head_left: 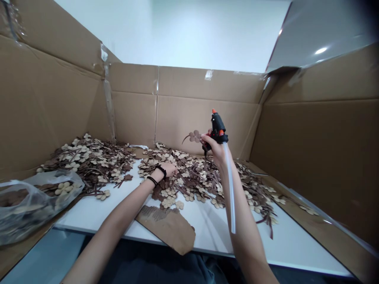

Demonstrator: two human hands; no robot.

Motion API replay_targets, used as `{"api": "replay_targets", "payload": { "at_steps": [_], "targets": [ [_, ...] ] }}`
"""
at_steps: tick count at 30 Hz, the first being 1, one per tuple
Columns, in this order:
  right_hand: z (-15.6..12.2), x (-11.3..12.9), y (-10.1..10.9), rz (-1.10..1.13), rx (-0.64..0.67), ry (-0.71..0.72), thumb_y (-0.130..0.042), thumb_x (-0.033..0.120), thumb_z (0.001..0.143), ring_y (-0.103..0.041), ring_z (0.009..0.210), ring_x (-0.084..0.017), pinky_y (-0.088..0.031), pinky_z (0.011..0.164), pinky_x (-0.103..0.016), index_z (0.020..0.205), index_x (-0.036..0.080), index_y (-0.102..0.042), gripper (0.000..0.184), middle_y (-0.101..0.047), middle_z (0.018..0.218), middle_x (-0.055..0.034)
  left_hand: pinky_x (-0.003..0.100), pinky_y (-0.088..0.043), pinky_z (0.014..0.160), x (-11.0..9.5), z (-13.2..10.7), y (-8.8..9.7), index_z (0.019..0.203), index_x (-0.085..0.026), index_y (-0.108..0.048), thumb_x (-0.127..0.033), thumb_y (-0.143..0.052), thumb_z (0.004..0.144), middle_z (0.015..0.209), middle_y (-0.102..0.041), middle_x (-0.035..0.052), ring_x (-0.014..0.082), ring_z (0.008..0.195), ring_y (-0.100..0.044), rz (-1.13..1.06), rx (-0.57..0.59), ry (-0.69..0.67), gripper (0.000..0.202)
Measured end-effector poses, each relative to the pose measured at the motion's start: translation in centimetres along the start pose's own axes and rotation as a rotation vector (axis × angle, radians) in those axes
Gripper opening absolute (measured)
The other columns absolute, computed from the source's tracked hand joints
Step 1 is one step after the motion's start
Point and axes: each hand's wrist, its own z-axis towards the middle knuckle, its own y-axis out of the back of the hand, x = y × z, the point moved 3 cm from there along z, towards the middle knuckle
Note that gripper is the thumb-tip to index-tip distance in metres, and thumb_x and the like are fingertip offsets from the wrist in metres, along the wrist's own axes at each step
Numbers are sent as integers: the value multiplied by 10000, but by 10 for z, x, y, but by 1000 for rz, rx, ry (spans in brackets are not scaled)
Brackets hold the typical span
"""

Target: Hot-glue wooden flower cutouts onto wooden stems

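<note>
My right hand (pixel 213 146) is raised above the table, closed round a black and orange glue gun (pixel 218 124) whose orange nozzle points up. A long clear glue stick (pixel 231 189) trails from the gun's back end along my forearm. Between the thumb and fingers of that same hand is a brown flower cutout (pixel 195 136) with a thin curved stem. My left hand (pixel 169 169) reaches into the middle heap of flower cutouts (pixel 192 173), fingers curled down among the pieces. What those fingertips pinch, if anything, is hidden.
Another heap of cream and brown flowers (pixel 97 157) lies at the left, behind a clear plastic bag (pixel 38 205) holding more. A cardboard piece (pixel 168 227) overhangs the front edge of the white table (pixel 210 228). Tall cardboard walls (pixel 189 114) enclose the back and sides.
</note>
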Motion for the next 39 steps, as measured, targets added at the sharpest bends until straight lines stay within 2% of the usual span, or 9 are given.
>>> {"api": "replay_targets", "payload": {
  "at_steps": [5, 9, 12, 15, 18, 20, 24, 31, 39],
  "targets": [
    [-1, 2, -1, 2, -50, 36, -732, 312, 578, -468, 587, -86, -378, 561, -232, 787, 204, -496, 333, -536, 686, 39, 261, -371, 715, 7, 1, -3, 463, -197, -549, -105, -688, 633, 485, -520, 9, 168, 631, -518, 158, 47, -48, 238],
    [-1, 4, 0, -18, -71, 51, -725, 329, 589, -462, 585, -88, -375, 547, -232, 801, 201, -498, 336, -533, 699, 34, 261, -361, 680, -3, 10, 12, 557, -188, -573, -205, -687, 672, 576, -594, 34, 173, 636, -526, 228, -6, -112, 164],
    [-1, 4, 2, -32, -111, 79, -728, 357, 594, -455, 578, -91, -379, 544, -237, 810, 196, -501, 352, -530, 700, 30, 249, -359, 601, -29, 11, 37, 721, -185, -558, -349, -590, 781, 657, -644, 34, 154, 584, -529, 196, -76, -166, 178],
    [1, -1, 4, -63, -135, 90, -735, 411, 608, -437, 560, -96, -363, 522, -240, 790, 188, -507, 367, -507, 660, 30, 233, -370, 545, -68, -3, 62, 851, -188, -475, -452, -490, 848, 756, -684, 47, 132, 548, -531, 0, -92, -225, 265],
    [1, -5, 2, -72, -139, 107, -735, 451, 611, -473, 604, -118, -386, 556, -252, 783, 183, -532, 377, -539, 690, 8, 246, -414, 620, -107, -27, 78, 873, -181, -462, -488, -491, 857, 830, -688, 66, 126, 624, -555, -123, -84, -321, 310],
    [-1, -5, -2, -79, -113, 120, -742, 454, 605, -495, 635, -132, -406, 594, -265, 778, 185, -542, 378, -552, 710, -1, 251, -413, 676, -126, -41, 82, 837, -171, -491, -483, -535, 838, 822, -664, 50, 128, 685, -553, -153, -145, -353, 315],
    [-6, -3, -11, -107, -46, 100, -743, 456, 606, -512, 658, -144, -414, 622, -276, 796, 190, -554, 377, -558, 732, -5, 255, -393, 737, -146, -54, 79, 705, -159, -528, -469, -640, 761, 824, -588, 20, 141, 785, -530, -204, -307, -349, 335],
    [-6, -2, -12, -112, 63, 69, -738, 412, 630, -500, 682, -136, -399, 641, -260, 787, 189, -551, 330, -541, 737, 5, 315, -407, 836, -145, -51, 64, 623, -140, -615, -470, -766, 609, 1068, -606, 94, 210, 938, -560, -279, -321, -288, 363],
    [-7, -1, -13, -73, 92, 39, -749, 395, 613, -527, 695, -143, -417, 693, -278, 806, 199, -553, 338, -566, 744, 7, 297, -431, 722, -140, -44, 51, 640, -148, -607, -504, -751, 614, 803, -639, 52, 182, 778, -575, -308, -288, -252, 385]
  ]
}}
